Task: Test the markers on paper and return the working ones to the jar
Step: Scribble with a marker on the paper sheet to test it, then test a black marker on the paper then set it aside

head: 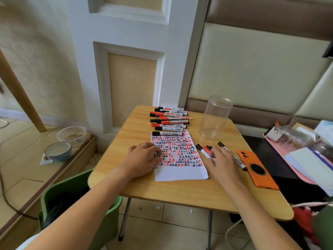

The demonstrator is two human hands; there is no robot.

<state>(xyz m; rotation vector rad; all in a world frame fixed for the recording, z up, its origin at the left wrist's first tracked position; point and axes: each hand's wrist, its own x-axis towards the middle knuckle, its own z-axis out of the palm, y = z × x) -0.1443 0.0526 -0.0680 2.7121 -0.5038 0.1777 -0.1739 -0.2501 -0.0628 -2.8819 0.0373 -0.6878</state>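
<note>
Head view: the right hand (222,164) lies over a small bunch of markers (204,150) to the right of the paper (182,170), fingers bent down onto them; whether its grip is closed round one I cannot tell. The left hand (143,157) rests flat on the paper's left edge, grip released, a ring (144,145) on one finger. Rows of red and black 正 marks fill the sheet. Beyond it lies a row of markers (170,120), their label print too small to read. An empty clear jar (214,118) stands upright on the desk (137,188), an orange phone (256,170) near the right hand.
</note>
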